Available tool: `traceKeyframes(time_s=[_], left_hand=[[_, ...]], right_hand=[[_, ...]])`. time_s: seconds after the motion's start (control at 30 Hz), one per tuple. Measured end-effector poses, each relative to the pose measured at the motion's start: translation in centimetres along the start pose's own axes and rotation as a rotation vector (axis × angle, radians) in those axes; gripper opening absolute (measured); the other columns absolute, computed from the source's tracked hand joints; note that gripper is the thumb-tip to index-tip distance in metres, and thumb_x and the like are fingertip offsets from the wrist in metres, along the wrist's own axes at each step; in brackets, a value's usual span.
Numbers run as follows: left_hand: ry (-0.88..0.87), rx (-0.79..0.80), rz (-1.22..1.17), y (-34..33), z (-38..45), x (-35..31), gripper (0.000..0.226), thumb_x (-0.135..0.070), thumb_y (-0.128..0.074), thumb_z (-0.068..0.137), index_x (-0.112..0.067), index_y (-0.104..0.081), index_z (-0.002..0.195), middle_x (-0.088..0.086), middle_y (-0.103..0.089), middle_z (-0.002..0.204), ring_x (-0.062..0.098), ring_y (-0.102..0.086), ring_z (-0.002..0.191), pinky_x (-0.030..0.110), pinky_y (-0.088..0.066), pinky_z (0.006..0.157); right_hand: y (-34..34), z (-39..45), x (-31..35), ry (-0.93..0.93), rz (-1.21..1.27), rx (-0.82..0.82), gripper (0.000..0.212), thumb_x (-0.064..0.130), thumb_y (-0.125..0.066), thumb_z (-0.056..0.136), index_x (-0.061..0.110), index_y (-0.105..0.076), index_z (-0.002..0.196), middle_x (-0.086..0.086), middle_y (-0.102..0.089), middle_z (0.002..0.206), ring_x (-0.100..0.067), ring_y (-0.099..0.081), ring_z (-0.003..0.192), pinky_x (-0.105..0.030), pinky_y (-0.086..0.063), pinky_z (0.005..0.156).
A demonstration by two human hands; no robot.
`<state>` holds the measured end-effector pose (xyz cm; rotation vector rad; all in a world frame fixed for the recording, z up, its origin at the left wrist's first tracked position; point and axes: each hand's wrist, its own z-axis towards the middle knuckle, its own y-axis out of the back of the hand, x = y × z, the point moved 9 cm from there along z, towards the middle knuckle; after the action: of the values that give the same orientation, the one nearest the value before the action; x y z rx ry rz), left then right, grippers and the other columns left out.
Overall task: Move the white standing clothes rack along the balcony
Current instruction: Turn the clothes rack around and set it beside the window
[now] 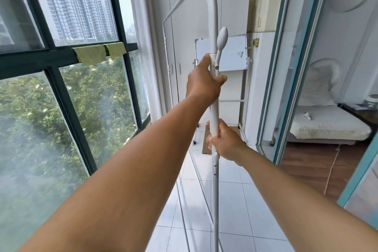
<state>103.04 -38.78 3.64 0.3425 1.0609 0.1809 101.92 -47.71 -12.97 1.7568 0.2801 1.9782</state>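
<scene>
Hands grip the white clothes rack [214,96] upright at frame centre: left hand [203,82] wrapped above, right hand [226,142] wrapped below. Keep the post vertical; steer clear of the whiteboard stand [233,53] ahead.

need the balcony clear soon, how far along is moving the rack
Done: both hands are on the rack's near upright, left hand high, right hand lower. In hand: the grip. Left: taking it along the tiled floor; distance covered can't be judged.

The clothes rack [214,108] base runs off the bottom edge, perhaps wheeled.
</scene>
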Motion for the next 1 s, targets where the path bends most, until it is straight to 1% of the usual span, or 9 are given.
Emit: traceKeyframes(time_s=[0.1,0.2,0.33,0.47,0.57,0.67,0.83,0.93,1.0], left_hand=[[-0.015,0.028,0.001,-0.6,0.8,0.0,0.026,-0.018,-0.064,0.081,-0.023,-0.044,0.097,0.015,-0.069,0.094,0.032,-0.066,0.089,0.046,-0.056,0.078],[-0.029,0.037,-0.002,-1.3,1.5,0.2,0.028,-0.019,-0.065,0.081,-0.017,-0.049,0.104,0.015,-0.069,0.093,0.032,-0.066,0.088,0.042,-0.055,0.075],[-0.013,0.035,-0.001,-1.8,2.4,0.6,0.04,-0.021,-0.064,0.082,-0.019,-0.048,0.118,0.013,-0.069,0.098,0.03,-0.065,0.089,0.038,-0.054,0.076],[-0.021,0.015,0.008,-2.6,3.4,0.7,0.033,-0.019,-0.064,0.081,-0.018,-0.05,0.111,0.014,-0.069,0.095,0.031,-0.066,0.089,0.042,-0.056,0.078],[-0.005,-0.016,0.001,-3.2,4.2,1.1,0.035,-0.018,-0.064,0.082,-0.019,-0.051,0.114,0.013,-0.069,0.097,0.03,-0.066,0.09,0.041,-0.055,0.08],[0.018,-0.034,0.005,-3.8,5.2,1.5,0.037,-0.016,-0.063,0.082,-0.02,-0.052,0.118,0.012,-0.07,0.1,0.029,-0.067,0.091,0.04,-0.054,0.083],[0.032,-0.089,0.024,-4.2,6.8,2.0,0.041,-0.016,-0.062,0.084,-0.019,-0.05,0.123,0.008,-0.07,0.097,0.029,-0.067,0.094,0.034,-0.051,0.081],[0.043,-0.118,-0.003,-4.3,7.5,2.4,0.053,-0.014,-0.064,0.085,-0.022,-0.045,0.134,0.007,-0.068,0.097,0.027,-0.067,0.095,0.03,-0.05,0.082],[0.05,-0.135,-0.012,-4.4,7.9,2.7,0.059,-0.014,-0.064,0.085,-0.02,-0.041,0.139,0.003,-0.066,0.093,0.024,-0.066,0.094,0.027,-0.045,0.081]], right_hand=[[0.5,0.5,-0.1,0.005,-0.035,-0.005,0.033,0.015,-0.049,0.087,0.036,-0.045,0.112,0.004,-0.061,0.084,-0.023,-0.064,0.082,-0.04,-0.056,0.071],[1.1,0.9,-0.6,-0.018,-0.054,-0.041,0.034,0.018,-0.049,0.087,0.032,-0.046,0.117,0.001,-0.061,0.092,-0.023,-0.062,0.087,-0.044,-0.056,0.075],[1.4,1.6,-1.1,-0.035,-0.074,-0.067,0.037,0.021,-0.049,0.087,0.028,-0.045,0.123,-0.007,-0.063,0.105,-0.027,-0.061,0.096,-0.048,-0.056,0.081],[1.9,3.0,-1.6,-0.017,-0.031,-0.046,0.03,0.018,-0.051,0.087,0.028,-0.048,0.115,-0.011,-0.067,0.099,-0.029,-0.065,0.089,-0.046,-0.058,0.074],[2.2,4.2,-2.3,-0.019,-0.039,-0.047,0.024,0.018,-0.053,0.086,0.025,-0.049,0.109,-0.012,-0.067,0.095,-0.032,-0.064,0.084,-0.041,-0.055,0.072],[2.5,5.5,-2.6,-0.013,-0.053,-0.035,0.021,0.021,-0.054,0.086,0.026,-0.048,0.105,-0.009,-0.066,0.093,-0.027,-0.062,0.08,-0.037,-0.053,0.07],[2.5,7.6,-3.1,0.0,-0.001,0.021,0.024,0.018,-0.053,0.084,0.013,-0.054,0.108,-0.02,-0.065,0.1,-0.037,-0.062,0.092,-0.054,-0.056,0.076],[2.5,8.6,-3.5,0.004,-0.002,0.043,0.022,0.02,-0.053,0.085,0.013,-0.057,0.105,-0.019,-0.066,0.098,-0.035,-0.064,0.082,-0.037,-0.054,0.065],[2.4,9.2,-3.7,0.012,-0.002,0.052,0.021,0.022,-0.053,0.086,0.015,-0.058,0.105,-0.018,-0.067,0.097,-0.032,-0.064,0.078,-0.032,-0.049,0.062]])
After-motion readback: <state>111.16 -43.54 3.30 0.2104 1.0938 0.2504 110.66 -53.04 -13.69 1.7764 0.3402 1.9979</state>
